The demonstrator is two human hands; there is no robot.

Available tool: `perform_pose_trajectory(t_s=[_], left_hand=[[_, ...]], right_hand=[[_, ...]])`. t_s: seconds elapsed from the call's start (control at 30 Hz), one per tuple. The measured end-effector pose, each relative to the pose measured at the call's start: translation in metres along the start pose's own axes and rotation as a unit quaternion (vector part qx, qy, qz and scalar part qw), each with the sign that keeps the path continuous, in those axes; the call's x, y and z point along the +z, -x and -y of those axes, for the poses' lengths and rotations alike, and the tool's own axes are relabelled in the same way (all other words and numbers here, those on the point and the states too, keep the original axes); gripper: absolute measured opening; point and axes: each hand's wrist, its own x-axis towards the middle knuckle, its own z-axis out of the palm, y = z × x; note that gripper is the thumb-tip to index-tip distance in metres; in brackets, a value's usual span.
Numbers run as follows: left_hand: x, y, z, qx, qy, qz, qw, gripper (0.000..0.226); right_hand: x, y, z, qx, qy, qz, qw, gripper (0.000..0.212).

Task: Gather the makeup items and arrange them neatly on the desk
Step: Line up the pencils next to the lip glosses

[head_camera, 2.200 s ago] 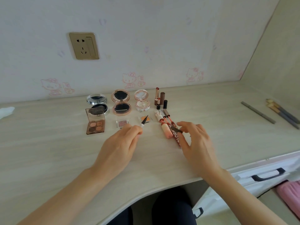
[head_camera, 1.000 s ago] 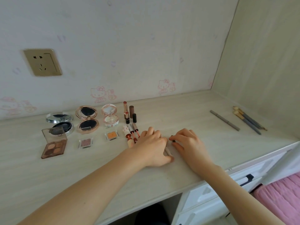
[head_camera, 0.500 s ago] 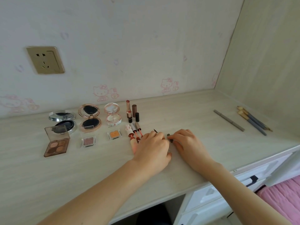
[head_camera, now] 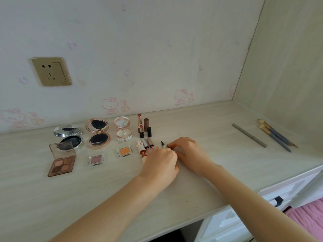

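Just right of the lip-gloss tubes [head_camera: 146, 145], your two hands meet over a black-tipped liner pen [head_camera: 164, 145] that lies on the desk [head_camera: 209, 130]. Your left hand [head_camera: 160, 165] is curled, knuckles up, its fingertips closed on the pen's white barrel. Your right hand [head_camera: 189, 153] comes in from the right, thumb and forefinger pinching a small dark piece at the pen's side; whether that is its cap, you cannot tell from this angle. The brush tip points away from you, toward the wall.

Left of the tubes, two small clear pans sit side by side: an orange one [head_camera: 125, 151] and, farther left, a mauve one [head_camera: 96, 158]. Farther left again, an open four-shade eyeshadow palette [head_camera: 61, 165] lies with its lid tilted up. Behind the tubes, toward the wall, stand two uncapped lipsticks [head_camera: 140, 125] with their caps [head_camera: 147, 127] beside them. Left of those, three open round compacts line up: a pearly one [head_camera: 122, 131], a rose-gold one [head_camera: 98, 135], then a silver one [head_camera: 69, 137].

Well right of the tubes, a grey pencil [head_camera: 249, 135] lies at a slant, and beyond it, near the side panel, some gold-tipped brushes [head_camera: 274, 135] rest close together. A wall socket [head_camera: 51, 71] sits above the silver compact.
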Motion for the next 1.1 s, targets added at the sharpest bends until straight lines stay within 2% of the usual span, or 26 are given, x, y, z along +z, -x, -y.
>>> perform_pose_trajectory(t_s=[0.6,0.87,1.1], left_hand=[[-0.008,0.007,0.02,0.029,0.015,-0.006,0.999,0.018],[-0.01,0.003,0.02,0.027,0.047,-0.037,0.998,0.021],[0.0,-0.02,0.004,0.076,0.053,-0.005,0.996,0.029]], right_hand=[[0.009,-0.001,0.006,-0.035,-0.017,-0.006,0.999,0.022],[-0.005,0.006,-0.007,-0.027,0.032,-0.006,0.999,0.029],[-0.034,0.03,-0.034,0.001,0.136,0.012,0.991,0.033]])
